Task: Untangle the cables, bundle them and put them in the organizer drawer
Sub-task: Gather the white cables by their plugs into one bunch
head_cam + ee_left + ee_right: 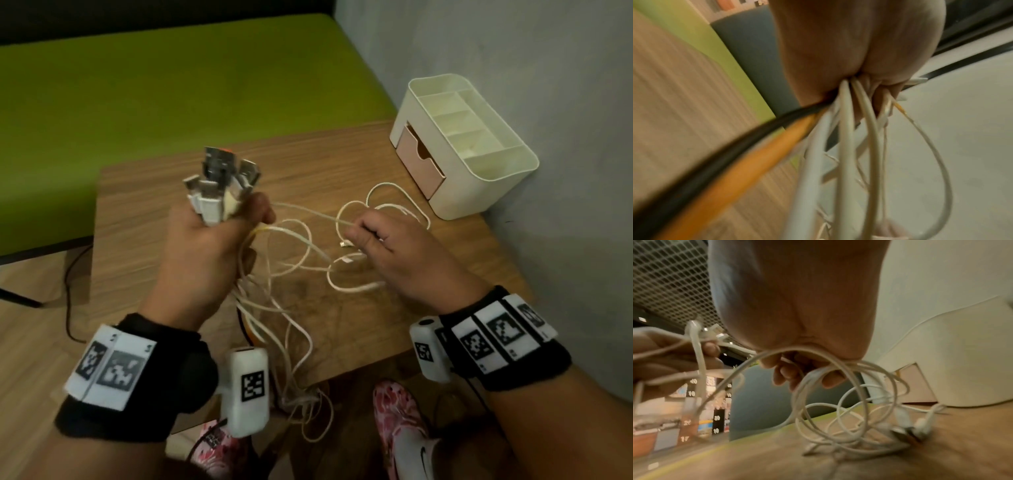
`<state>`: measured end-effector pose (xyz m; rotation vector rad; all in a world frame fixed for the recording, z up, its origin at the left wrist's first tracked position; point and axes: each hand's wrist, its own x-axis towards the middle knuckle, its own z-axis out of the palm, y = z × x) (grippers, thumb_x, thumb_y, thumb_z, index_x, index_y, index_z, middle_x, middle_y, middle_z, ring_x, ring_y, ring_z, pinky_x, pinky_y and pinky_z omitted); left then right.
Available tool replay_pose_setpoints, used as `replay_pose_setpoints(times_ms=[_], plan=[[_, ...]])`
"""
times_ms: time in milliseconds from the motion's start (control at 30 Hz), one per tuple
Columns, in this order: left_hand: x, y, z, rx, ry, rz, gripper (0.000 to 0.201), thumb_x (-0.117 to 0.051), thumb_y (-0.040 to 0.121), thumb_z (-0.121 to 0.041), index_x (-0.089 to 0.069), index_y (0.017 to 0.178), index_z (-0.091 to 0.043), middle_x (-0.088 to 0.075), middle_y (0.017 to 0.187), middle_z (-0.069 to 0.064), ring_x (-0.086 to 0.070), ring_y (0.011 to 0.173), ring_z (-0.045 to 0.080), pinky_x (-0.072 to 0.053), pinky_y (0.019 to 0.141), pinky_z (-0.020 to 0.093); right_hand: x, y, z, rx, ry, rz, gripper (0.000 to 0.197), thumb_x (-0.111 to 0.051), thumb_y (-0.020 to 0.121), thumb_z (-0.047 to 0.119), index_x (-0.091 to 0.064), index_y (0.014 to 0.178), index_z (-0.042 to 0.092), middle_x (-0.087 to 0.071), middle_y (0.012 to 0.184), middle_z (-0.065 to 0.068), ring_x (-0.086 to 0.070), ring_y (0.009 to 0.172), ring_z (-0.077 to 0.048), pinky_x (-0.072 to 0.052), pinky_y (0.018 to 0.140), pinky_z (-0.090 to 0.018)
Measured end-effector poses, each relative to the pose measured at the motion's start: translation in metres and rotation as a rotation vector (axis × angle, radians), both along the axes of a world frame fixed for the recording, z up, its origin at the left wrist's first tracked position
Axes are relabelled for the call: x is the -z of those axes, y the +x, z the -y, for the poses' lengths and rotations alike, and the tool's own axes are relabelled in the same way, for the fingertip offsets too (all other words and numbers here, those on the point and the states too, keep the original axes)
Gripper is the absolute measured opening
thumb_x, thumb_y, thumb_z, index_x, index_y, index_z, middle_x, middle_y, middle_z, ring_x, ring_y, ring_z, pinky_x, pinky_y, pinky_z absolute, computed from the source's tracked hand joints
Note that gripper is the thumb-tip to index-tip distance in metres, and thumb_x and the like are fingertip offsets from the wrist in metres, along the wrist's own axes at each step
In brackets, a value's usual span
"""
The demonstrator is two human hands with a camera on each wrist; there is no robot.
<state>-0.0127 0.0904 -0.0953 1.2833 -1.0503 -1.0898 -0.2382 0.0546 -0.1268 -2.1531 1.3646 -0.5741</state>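
While the left hand (209, 246) is lifted above the brown wooden worktop (164, 219), its fingers are curled tight around a bunch of cable plugs (219, 185). About five or six white and silver plugs stick up out of the fist like a fan; they are too blurry to count for sure. Below the fist, the thin white cables (274, 308) hang down in a loose mess. In the left wrist view one black cable (719, 151) and one orange cable (756, 162) come out of the fist with at least four white ones.

One right hand (387, 253) is lower, just over the worktop. Its thumb and fingers pinch one white cable strand (308, 214) that runs tight across to the left hand. Some white loops lie under and beside this hand, and the right wrist view shows a few small plugs (908, 431) resting on the wood.

One white plastic organizer box (479, 192) stands at the far right corner of the worktop, near the grey wall (548, 85). It has five open slots on top and one pink drawer (423, 159) in its side. That drawer looks pushed in. One cable loop reaches close to the box.

Some cables hang over the near edge of the worktop, toward two pink and white shoes (404, 431). Bare wood shows on the left side and between the hands and the box. One green bench (154, 85) lies beyond the far edge.
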Motion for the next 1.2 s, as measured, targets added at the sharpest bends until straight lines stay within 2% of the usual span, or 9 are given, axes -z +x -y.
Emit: replay_pose_setpoints(times_ms=[100, 267, 333, 467, 600, 733, 900, 1067, 1200], plan=[[0.002, 0.011, 0.003, -0.060, 0.113, -0.142, 0.026, -0.064, 0.090, -0.019, -0.066, 0.065, -0.020, -0.055, 0.062, -0.004, -0.033, 0.047, 0.008, -0.021, 0.044, 0.021, 0.003, -0.006, 0.004, 0.090, 0.033, -0.040, 0.022, -0.048, 0.101, 0.037, -0.051, 0.080, 0.031, -0.055, 0.074, 0.007, -0.051, 0.069, -0.004, -0.033, 0.056, -0.018], [0.008, 0.017, 0.005, 0.056, 0.244, 0.435, 0.012, -0.069, 0.088, -0.020, -0.075, 0.078, -0.017, -0.071, 0.064, -0.006, -0.061, 0.054, 0.004, -0.047, 0.052, 0.027, -0.012, -0.006, 0.000, 0.194, 0.048, 0.272, 0.016, -0.053, 0.100, 0.030, -0.068, 0.105, 0.023, -0.064, 0.090, 0.005, -0.058, 0.080, -0.006, -0.044, 0.067, -0.017], [0.012, 0.014, 0.006, 0.082, 0.253, 0.486, 0.007, -0.074, 0.084, -0.020, -0.075, 0.081, -0.014, -0.074, 0.075, 0.000, -0.068, 0.068, 0.013, -0.051, 0.065, 0.036, -0.017, -0.004, -0.003, 0.195, 0.060, 0.403, 0.019, -0.051, 0.101, 0.031, -0.069, 0.106, 0.027, -0.065, 0.092, 0.007, -0.059, 0.080, -0.006, -0.045, 0.068, -0.016], [0.016, 0.007, 0.005, 0.088, 0.226, 0.535, 0.019, -0.073, 0.086, -0.028, -0.073, 0.084, -0.009, -0.070, 0.076, 0.013, -0.056, 0.058, 0.017, -0.039, 0.056, 0.031, -0.021, -0.001, -0.005, 0.165, 0.002, 0.395, 0.020, -0.050, 0.102, 0.029, -0.069, 0.104, 0.029, -0.064, 0.095, 0.009, -0.058, 0.082, -0.002, -0.045, 0.073, -0.017], [0.011, 0.009, 0.002, 0.110, 0.198, 0.488, 0.010, -0.071, 0.087, -0.025, -0.078, 0.085, -0.017, -0.076, 0.085, 0.000, -0.068, 0.075, 0.011, -0.049, 0.065, 0.031, -0.027, 0.001, -0.009, 0.144, -0.024, 0.373, 0.020, -0.051, 0.101, 0.027, -0.071, 0.106, 0.027, -0.064, 0.095, 0.001, -0.060, 0.083, -0.007, -0.046, 0.073, -0.018], [0.001, 0.005, -0.007, 0.151, 0.104, 0.456, 0.015, -0.065, 0.091, -0.016, -0.078, 0.083, -0.016, -0.075, 0.081, -0.010, -0.060, 0.061, -0.006, -0.038, 0.051, 0.008, -0.042, 0.001, -0.026, 0.139, -0.017, 0.267, 0.022, -0.055, 0.100, 0.026, -0.072, 0.114, 0.025, -0.060, 0.101, -0.001, -0.059, 0.091, -0.008, -0.043, 0.073, -0.013], [-0.007, -0.007, -0.029, 0.127, 0.053, 0.296, 0.021, -0.059, 0.096, -0.018, -0.075, 0.088, -0.008, -0.052, 0.043, -0.013, -0.039, 0.040, 0.003, -0.029, 0.042, 0.017, -0.065, -0.007, -0.072, 0.162, -0.023, 0.044, 0.022, -0.057, 0.099, 0.028, -0.074, 0.112, 0.026, -0.059, 0.092, 0.002, -0.051, 0.080, 0.005, -0.036, 0.066, -0.005], [-0.024, -0.030, -0.061, 0.208, 0.039, 0.199, 0.021, -0.056, 0.097, -0.009, -0.065, 0.086, 0.006, -0.057, 0.046, -0.012, -0.048, 0.039, -0.003, -0.033, 0.042, 0.009, -0.068, -0.024, -0.124, 0.185, 0.187, -0.054, 0.011, -0.058, 0.096, 0.028, -0.068, 0.092, 0.028, -0.065, 0.077, 0.005, -0.058, 0.069, -0.011, -0.046, 0.061, -0.027], [-0.039, -0.046, -0.078, 0.272, 0.016, 0.137, 0.019, -0.057, 0.097, -0.014, -0.065, 0.080, -0.008, -0.072, 0.076, 0.005, -0.037, 0.042, 0.004, -0.029, 0.042, 0.021, -0.077, -0.045, -0.152, 0.030, 0.426, -0.507, 0.012, -0.067, 0.088, 0.041, -0.065, 0.094, 0.030, -0.064, 0.088, 0.006, -0.061, 0.083, -0.014, -0.052, 0.078, -0.035]])
